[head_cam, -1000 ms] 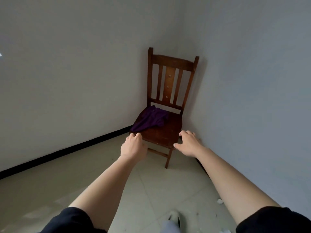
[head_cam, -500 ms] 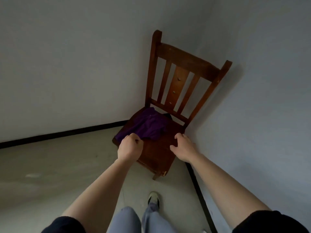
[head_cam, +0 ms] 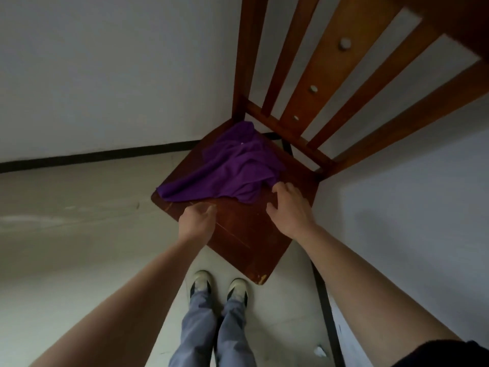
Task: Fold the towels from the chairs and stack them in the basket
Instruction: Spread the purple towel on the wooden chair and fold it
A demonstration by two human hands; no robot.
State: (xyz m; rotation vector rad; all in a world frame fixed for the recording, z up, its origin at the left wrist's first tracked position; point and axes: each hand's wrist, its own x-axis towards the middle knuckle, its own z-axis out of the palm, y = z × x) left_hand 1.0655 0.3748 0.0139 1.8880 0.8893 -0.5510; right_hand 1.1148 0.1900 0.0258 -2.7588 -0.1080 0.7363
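A crumpled purple towel (head_cam: 227, 168) lies on the back half of a brown wooden chair's seat (head_cam: 246, 234). My left hand (head_cam: 197, 221) hovers over the seat's front left, just below the towel's near edge, fingers curled under and holding nothing that I can see. My right hand (head_cam: 289, 210) is over the seat's right side with fingers spread, its fingertips at the towel's right corner. No basket is in view.
The chair stands in a room corner, white walls on the left and right, its slatted back (head_cam: 325, 75) rising toward me. My feet (head_cam: 219, 287) stand on the pale tile floor right before the seat. A small white scrap (head_cam: 320, 350) lies by the right wall.
I have stepped up to the chair and now look straight down on the seat. Both hands have moved forward over the seat to the towel's near edge.
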